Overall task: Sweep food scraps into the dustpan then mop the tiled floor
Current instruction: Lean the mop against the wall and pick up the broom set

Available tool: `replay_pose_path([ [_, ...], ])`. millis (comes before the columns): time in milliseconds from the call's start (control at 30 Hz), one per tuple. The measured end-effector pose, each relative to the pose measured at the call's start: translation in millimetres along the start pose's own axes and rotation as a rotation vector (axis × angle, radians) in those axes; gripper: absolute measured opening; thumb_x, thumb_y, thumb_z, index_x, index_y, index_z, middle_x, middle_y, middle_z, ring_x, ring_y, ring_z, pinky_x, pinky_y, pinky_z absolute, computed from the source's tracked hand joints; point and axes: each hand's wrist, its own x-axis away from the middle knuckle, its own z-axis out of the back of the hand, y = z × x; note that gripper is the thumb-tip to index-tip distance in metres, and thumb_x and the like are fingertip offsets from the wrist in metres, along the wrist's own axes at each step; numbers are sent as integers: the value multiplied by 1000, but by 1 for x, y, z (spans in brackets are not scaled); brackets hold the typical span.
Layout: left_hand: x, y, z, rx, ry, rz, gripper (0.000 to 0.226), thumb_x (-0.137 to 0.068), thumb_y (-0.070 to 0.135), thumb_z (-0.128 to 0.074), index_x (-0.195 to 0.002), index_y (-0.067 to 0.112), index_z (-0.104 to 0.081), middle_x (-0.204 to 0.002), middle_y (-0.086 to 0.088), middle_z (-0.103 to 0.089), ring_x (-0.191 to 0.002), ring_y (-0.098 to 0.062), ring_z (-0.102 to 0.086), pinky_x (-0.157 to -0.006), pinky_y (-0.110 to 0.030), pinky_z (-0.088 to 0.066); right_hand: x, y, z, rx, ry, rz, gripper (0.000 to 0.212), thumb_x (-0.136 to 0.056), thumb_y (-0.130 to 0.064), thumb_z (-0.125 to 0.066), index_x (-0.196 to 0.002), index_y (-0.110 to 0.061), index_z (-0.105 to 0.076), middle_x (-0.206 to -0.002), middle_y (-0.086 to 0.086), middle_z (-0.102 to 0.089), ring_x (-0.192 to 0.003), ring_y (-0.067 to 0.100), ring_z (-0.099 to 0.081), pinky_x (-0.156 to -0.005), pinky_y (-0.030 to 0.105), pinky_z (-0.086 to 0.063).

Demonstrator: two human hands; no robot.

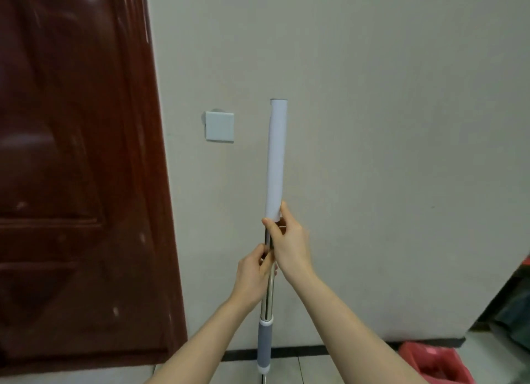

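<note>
A mop handle (268, 297) stands upright in front of me, a shiny metal pole with a white grip (277, 157) at its top and a grey collar (264, 346) lower down. My right hand (289, 243) grips the pole just under the white grip. Just below it, my left hand (253, 277) wraps the pole from the left. The mop head is out of view below the frame. No dustpan or food scraps show.
A dark red door (74, 168) fills the left side. The pale wall ahead carries a white switch plate (219, 126). A red plastic bag (436, 363) sits at the lower right on the tiled floor (289, 369), with a dark baseboard behind.
</note>
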Motion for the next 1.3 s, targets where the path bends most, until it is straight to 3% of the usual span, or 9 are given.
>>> replay_pose_path([
  [233, -138, -39, -22, 17, 44, 72, 16, -94, 6, -50, -83, -3, -56, -64, 2, -57, -52, 4, -47, -53, -11, -37, -122, 59, -29, 18, -37, -17, 27, -91, -27, -59, -117, -26, -53, -74, -2, -59, -67, 22, -57, -65, 46, -55],
  [433, -211, -70, -35, 33, 51, 80, 14, -92, -1, -49, -93, -8, -61, -74, -7, -61, -57, 5, -50, -55, -9, -41, -183, 110, -52, -50, -53, -75, 21, -92, -22, -60, -112, -19, -55, -67, -10, -55, -58, 9, -52, -57, 35, -52],
  [600, -245, -98, -42, 51, 51, 167, 20, -93, 1, -47, -84, 5, -64, -56, 13, -55, -52, 0, -46, -50, -9, -36, -209, 140, -63, -96, -102, -140, 19, -93, -18, -61, -111, -23, -57, -64, -7, -56, -55, 8, -54, -61, 41, -56],
  [767, -268, -115, -40, 81, 81, 268, 34, -98, 6, -43, -67, 16, -52, -46, 14, -49, -53, -5, -42, -55, -19, -34, -229, 153, -79, -112, -156, -149, 17, -94, -18, -61, -111, -21, -58, -66, -11, -56, -60, 3, -55, -63, 28, -53],
  [933, -272, -121, -39, -3, 86, 251, 17, -100, 22, -46, -89, 20, -59, -78, 0, -62, -73, -10, -56, -69, -24, -44, -241, 156, -83, -69, -217, -134, 24, -94, -19, -61, -117, -16, -57, -73, -11, -56, -69, 6, -57, -76, 32, -53],
  [1067, -265, -122, -40, -141, 196, 211, 21, -98, 36, -48, -93, 16, -55, -75, 1, -56, -71, -15, -52, -63, -27, -40, -239, 161, -67, -51, -315, -176, 48, -94, -27, -62, -139, -22, -49, -98, -3, -63, -91, 10, -62, -92, 28, -51],
  [1133, -258, -123, -39, -245, 286, 193, 19, -94, 37, -54, -103, 20, -53, -86, 2, -60, -80, -16, -57, -70, -30, -47, -235, 165, -48, 2, -326, -178, 53, -93, -32, -63, -142, -20, -47, -112, 5, -63, -103, 16, -61, -98, 29, -47],
  [1233, -235, -123, -48, -323, 459, 219, 46, -91, 35, -59, -132, 18, -46, -121, -5, -57, -107, -22, -59, -93, -41, -50, -219, 169, -2, 52, -318, -145, 45, -93, -29, -63, -134, -14, -56, -107, 7, -67, -98, 16, -61, -94, 23, -45],
  [1300, -211, -115, -67, -371, 565, 222, 52, -93, 32, -59, -139, 14, -41, -129, -10, -50, -111, -25, -55, -97, -42, -48, -204, 172, 39, 79, -320, -119, 37, -93, -26, -63, -128, -13, -62, -103, 6, -69, -92, 12, -60, -90, 20, -44],
])
